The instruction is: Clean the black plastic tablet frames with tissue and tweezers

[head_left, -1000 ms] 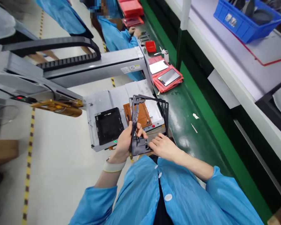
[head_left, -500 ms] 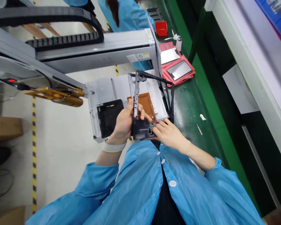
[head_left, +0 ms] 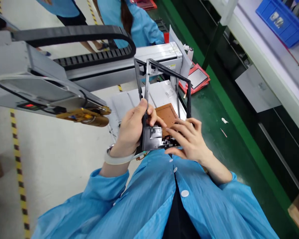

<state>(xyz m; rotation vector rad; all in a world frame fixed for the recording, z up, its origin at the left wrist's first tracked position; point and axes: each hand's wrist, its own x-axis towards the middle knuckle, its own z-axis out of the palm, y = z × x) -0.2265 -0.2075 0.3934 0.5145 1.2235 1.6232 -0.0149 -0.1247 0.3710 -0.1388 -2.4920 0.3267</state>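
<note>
My left hand (head_left: 131, 127) is closed around the left side of a black plastic frame (head_left: 189, 96), which I hold tilted in front of my body. The frame has a wide solid panel along its near edge, and a second black bar shows beside its left rail. Over the near right corner, my right hand (head_left: 189, 141) has its fingers stretched out and spread, with the thumb apart below. Whether its fingertips touch the frame is hard to tell. Beneath, a brown fixture plate (head_left: 167, 114) rests on the white machine bed (head_left: 128, 96), partly hidden by the frame.
A grey gantry arm (head_left: 124, 66) with a black cable chain (head_left: 89, 33) crosses beyond the bed. A brass-coloured cylinder (head_left: 94, 120) sticks out at left. Screens on red wrap (head_left: 198, 78) lie on the green bench (head_left: 206, 113). Co-workers in blue (head_left: 144, 26) stand beyond.
My right hand's fingers, bent at the frame's near edge before, are now spread. The frame stands a little higher in view. My left hand keeps its hold, and the view has shifted.
</note>
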